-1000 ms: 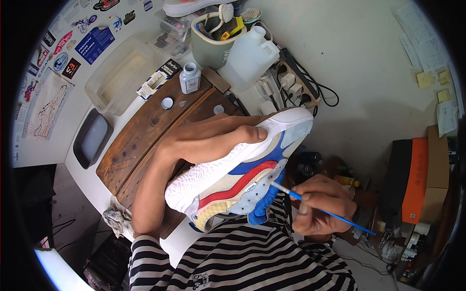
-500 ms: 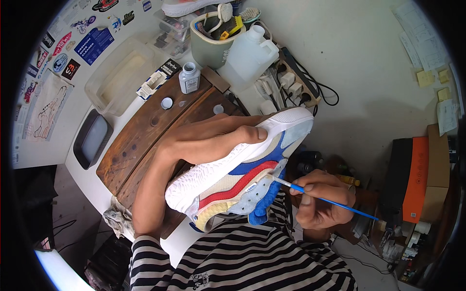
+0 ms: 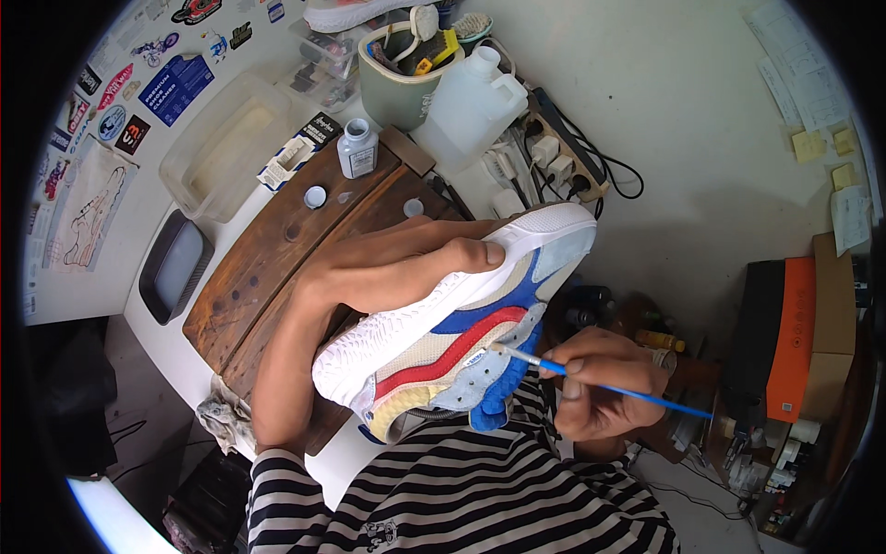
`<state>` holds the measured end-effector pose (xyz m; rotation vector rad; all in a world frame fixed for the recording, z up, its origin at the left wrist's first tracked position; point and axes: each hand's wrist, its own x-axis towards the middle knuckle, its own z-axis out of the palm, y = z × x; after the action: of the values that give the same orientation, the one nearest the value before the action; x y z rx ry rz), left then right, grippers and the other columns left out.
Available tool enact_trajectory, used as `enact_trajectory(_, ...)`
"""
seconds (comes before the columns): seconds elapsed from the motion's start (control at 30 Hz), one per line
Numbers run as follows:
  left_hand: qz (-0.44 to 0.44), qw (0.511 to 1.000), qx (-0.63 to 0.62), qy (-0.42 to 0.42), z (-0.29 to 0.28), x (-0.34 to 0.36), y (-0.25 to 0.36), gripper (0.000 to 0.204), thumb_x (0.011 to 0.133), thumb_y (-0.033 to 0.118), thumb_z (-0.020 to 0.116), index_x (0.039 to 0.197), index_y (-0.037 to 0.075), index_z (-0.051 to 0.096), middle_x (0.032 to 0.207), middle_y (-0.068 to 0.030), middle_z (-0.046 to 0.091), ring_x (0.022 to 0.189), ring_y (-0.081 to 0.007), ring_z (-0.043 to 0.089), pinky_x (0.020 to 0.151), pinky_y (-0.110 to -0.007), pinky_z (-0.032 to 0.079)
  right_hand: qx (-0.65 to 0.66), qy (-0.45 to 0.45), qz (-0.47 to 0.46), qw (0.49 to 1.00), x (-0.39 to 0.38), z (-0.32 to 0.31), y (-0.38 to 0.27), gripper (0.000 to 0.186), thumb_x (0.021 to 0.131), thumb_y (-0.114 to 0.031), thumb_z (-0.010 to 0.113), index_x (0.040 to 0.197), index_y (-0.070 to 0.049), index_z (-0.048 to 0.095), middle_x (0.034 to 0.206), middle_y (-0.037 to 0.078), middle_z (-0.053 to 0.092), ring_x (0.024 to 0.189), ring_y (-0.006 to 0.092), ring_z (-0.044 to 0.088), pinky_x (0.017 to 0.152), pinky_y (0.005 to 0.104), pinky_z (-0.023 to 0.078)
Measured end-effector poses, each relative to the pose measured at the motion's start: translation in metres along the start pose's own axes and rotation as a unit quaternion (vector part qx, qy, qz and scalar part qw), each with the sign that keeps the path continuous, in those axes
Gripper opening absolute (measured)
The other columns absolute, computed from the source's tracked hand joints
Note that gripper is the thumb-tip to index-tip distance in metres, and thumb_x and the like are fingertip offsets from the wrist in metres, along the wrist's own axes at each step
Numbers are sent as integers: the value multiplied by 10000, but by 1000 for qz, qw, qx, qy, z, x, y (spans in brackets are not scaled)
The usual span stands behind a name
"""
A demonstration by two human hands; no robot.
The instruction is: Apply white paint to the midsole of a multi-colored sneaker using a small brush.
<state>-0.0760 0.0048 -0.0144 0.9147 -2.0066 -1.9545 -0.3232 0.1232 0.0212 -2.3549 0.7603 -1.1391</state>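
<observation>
The left hand (image 3: 397, 263) is gripping the sole (image 3: 438, 297) of the shoe (image 3: 452, 349), which is slanting lengthwise up-right between both hands, while the right hand (image 3: 609, 380), nearer the lace panel (image 3: 472, 376), is pinching a brush (image 3: 551, 367), tip against it.

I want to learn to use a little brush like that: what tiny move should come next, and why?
Maybe a short, light stroke along the pale blue panel, away from the red stripe. The right hand has the brush with its tip at that panel, near the stripe, while the left hand holds the shoe.
</observation>
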Motion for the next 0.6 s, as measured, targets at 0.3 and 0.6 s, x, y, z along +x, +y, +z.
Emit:
enact_trajectory(0.3, 6, 1000, -4, 23, 0, -2, 6, 706, 1013, 535, 373, 1370, -32, 594, 1114, -207, 723, 963, -285, 666, 894, -374, 499, 26, 84, -26, 996, -1, 12, 0, 230, 834, 48, 695, 1038, 75, 595, 835, 207, 694, 609, 194, 693, 537, 280, 580)
enact_trajectory(0.6, 16, 999, -5, 27, 3, 2, -5, 702, 1025, 548, 342, 1403, 9, 585, 1133, -230, 728, 986, -337, 695, 892, -398, 510, -27, 70, -32, 997, 9, 9, -3, 233, 801, 24, 717, 1012, 46, 620, 792, 167, 697, 542, 198, 668, 458, 281, 546)
